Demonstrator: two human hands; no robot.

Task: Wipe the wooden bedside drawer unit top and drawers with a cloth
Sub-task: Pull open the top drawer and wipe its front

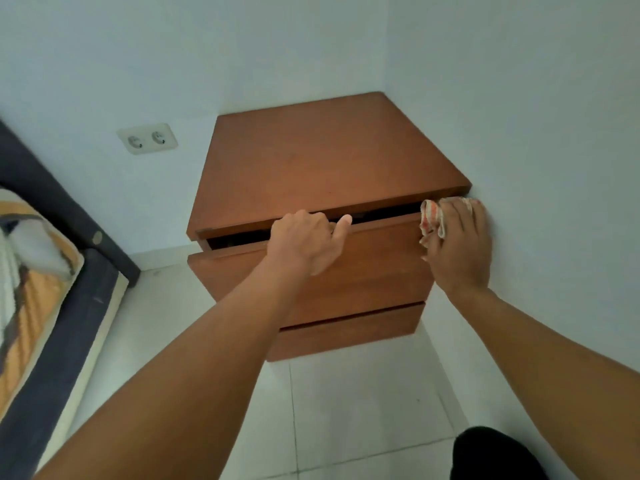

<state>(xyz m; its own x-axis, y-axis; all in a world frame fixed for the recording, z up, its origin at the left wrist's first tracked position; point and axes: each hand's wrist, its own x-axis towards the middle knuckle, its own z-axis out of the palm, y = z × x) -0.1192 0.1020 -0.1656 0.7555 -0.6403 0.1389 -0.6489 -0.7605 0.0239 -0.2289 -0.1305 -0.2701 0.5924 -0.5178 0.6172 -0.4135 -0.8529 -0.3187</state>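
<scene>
A brown wooden bedside drawer unit (322,161) stands in the room's corner, its bare top facing me. The top drawer (377,258) is pulled out a little, showing a dark gap under the top board. My left hand (304,240) grips the upper edge of that drawer front, fingers hooked into the gap. My right hand (457,244) holds a crumpled white and red cloth (431,216) against the drawer's right end, close to the wall. A lower drawer (349,332) is closed.
White walls close in behind and to the right of the unit. A double wall socket (148,138) sits left of it. A bed (38,271) with a dark frame and orange patterned bedding lies at the left. White floor tiles (346,410) stretch below.
</scene>
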